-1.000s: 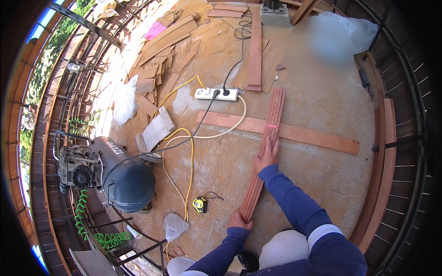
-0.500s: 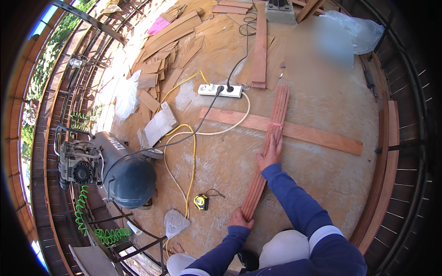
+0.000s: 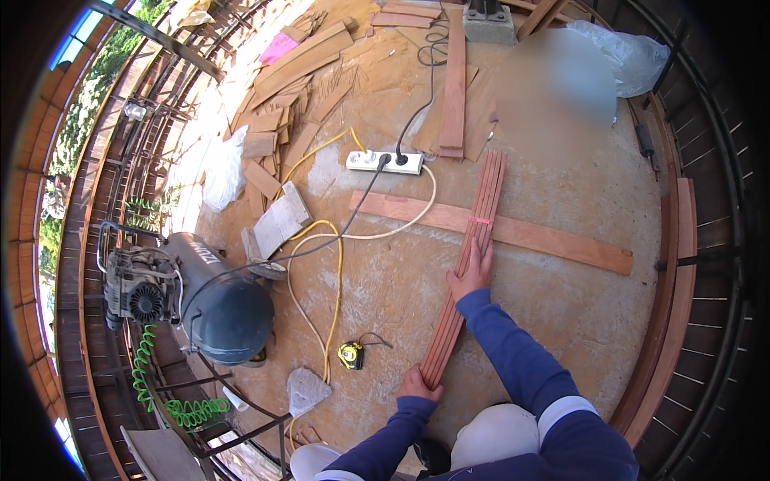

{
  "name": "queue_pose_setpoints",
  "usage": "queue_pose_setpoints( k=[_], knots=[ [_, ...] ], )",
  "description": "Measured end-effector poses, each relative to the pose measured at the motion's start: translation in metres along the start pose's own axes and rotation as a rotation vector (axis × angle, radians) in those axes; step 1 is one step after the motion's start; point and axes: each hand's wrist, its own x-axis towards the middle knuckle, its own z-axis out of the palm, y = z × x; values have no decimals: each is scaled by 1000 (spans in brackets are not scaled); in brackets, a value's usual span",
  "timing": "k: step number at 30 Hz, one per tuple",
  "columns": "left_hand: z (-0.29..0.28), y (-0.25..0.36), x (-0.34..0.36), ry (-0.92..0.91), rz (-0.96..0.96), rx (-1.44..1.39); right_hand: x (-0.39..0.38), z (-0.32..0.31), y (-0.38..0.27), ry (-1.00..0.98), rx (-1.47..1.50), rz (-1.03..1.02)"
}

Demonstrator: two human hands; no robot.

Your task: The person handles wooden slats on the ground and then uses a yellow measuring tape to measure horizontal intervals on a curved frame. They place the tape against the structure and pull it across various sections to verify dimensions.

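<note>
From my end, on the head view: both hands are on the bundle of wood strips (image 3: 448,322), red-brown, long, stacked side by side. Left hand (image 3: 419,384) is closed round its near end, thumb to the right. Right hand (image 3: 473,269) grips it about halfway up, thumb on the left edge, fingers lying along the strips just short of the pink tie (image 3: 480,220). Bundle slants away from me, near end by the knees, far end out toward the power strip (image 3: 391,166), well apart from it. It crosses over a flat plank (image 3: 561,241) on the floor; I can't tell from above whether the two touch.

Left of the bundle: yellow-and-black tape measure (image 3: 350,354), then a grey stone piece (image 3: 308,391) on the yellow cord (image 3: 340,268). Farther left, dark compressor (image 3: 233,317) on its side of the floor, green coiled hose (image 3: 196,412) below it. Upper left, loose pile of thin boards (image 3: 297,74), white plastic bag (image 3: 224,178) beside it. Long boards (image 3: 684,240) run along the right wall.
</note>
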Motion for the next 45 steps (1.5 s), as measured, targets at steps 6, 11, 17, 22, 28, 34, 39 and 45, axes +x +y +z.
queue_pose_setpoints(
  k=[6, 11, 17, 22, 28, 34, 39, 45],
  knots=[
    [-1, 1, 0, -49, -44, 8, 0, -2, -2, 0, 25, -2],
    [1, -1, -1, -52, -37, 45, 0, -2, -1, 10, 27, -14],
    [-2, 4, -2, 3, -3, 41, 0, -2, -2, 8, 71, -20],
    [-1, 3, 0, -14, -12, 19, 1, -2, -1, -6, 29, 3],
    [2, -1, -1, 7, -12, 14, 0, 1, -1, -22, 56, 5],
    [5, 2, 0, 6, -12, 26, 1, -7, 9, 18, 24, -9],
    [16, -7, 3, 1, -16, -14, 4, 0, 5, -22, 61, 18],
    [11, 3, 0, 55, 7, 30, 2, -6, 6, -34, 52, 50]
  ],
)
